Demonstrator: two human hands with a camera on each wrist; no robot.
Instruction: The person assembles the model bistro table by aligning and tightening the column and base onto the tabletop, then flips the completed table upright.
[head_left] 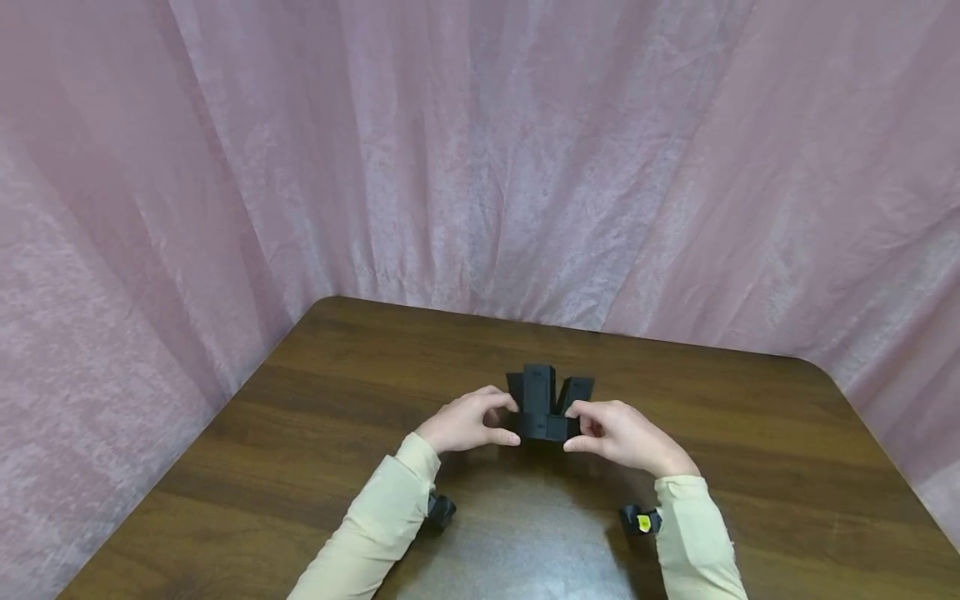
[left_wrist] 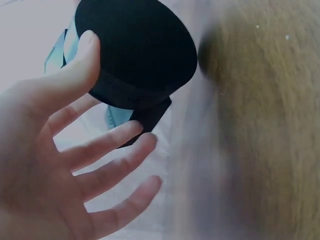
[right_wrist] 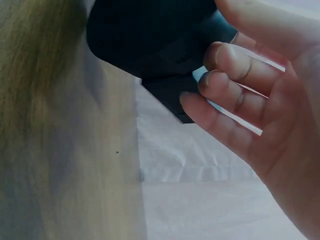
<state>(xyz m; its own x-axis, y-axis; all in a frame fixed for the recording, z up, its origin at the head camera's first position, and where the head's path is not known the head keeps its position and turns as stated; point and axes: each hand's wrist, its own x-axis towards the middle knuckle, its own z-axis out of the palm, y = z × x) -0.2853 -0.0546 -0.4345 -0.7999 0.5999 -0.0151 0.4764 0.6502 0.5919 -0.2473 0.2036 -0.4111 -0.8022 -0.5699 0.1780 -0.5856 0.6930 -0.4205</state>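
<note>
Between the two hands is a black holder-like object (head_left: 538,398), with a tall block in the middle and flap-like panels slanting out on either side; its exact kind I cannot tell. A broad dark rounded face of the object (left_wrist: 142,52) fills the upper part of the left wrist view. My left hand (head_left: 467,421) grips its left side, thumb on the near edge and index finger behind, the other fingers spread. On the right side, my right hand (head_left: 626,435) pinches it between thumb and fingers. The right fingertips (right_wrist: 216,82) touch the panel behind.
The brown wooden table (head_left: 315,417) has rounded far corners. Behind it hangs a pink velvet curtain (head_left: 480,167). Small black wrist-worn devices show beside the left sleeve (head_left: 375,517) and the right sleeve (head_left: 697,533), one with a yellow label (head_left: 644,523).
</note>
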